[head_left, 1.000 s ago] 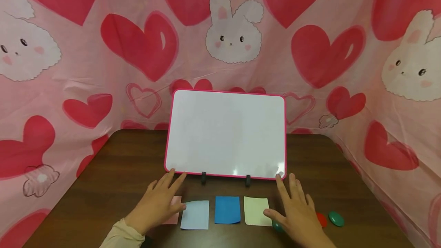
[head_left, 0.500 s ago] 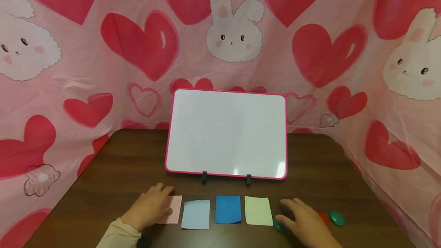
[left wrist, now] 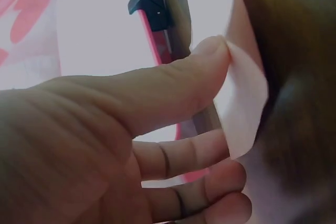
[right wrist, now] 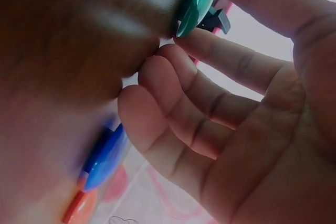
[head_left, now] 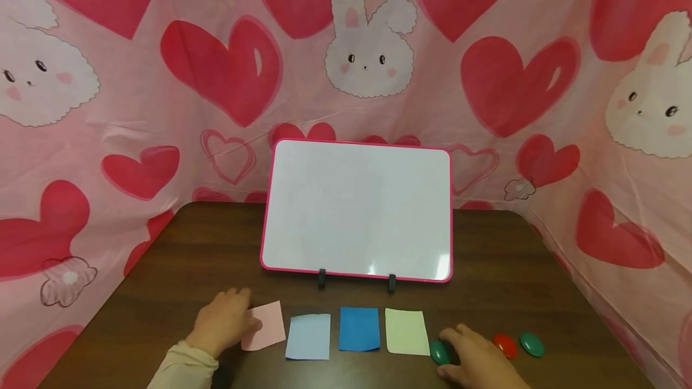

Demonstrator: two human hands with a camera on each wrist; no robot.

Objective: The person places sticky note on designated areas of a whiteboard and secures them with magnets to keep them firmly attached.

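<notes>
My left hand (head_left: 223,322) pinches the left edge of a pink sticky note (head_left: 267,327), which lies slanted on the table. In the left wrist view the thumb presses the note (left wrist: 243,111), and its paper bends up beside the fingers. At the right, my right hand (head_left: 476,355) has thumb and index finger at either side of a round green magnet (head_left: 440,353). The right wrist view shows the index fingertip against this magnet (right wrist: 197,8), its other fingers loosely bent. Light blue (head_left: 309,337), blue (head_left: 359,329) and pale yellow (head_left: 406,332) sticky notes lie between the hands.
A pink-framed whiteboard (head_left: 358,210) stands on black feet (head_left: 391,283) behind the notes. Beyond my right hand lie a red magnet (head_left: 505,346) and another green magnet (head_left: 532,344). A blue magnet (right wrist: 105,158) shows in the right wrist view. Heart-patterned cloth (head_left: 303,77) surrounds the table.
Both hands have come down and back from near the whiteboard. The left hand has taken hold of the pink note and turned it; the right has closed in on the green magnet.
</notes>
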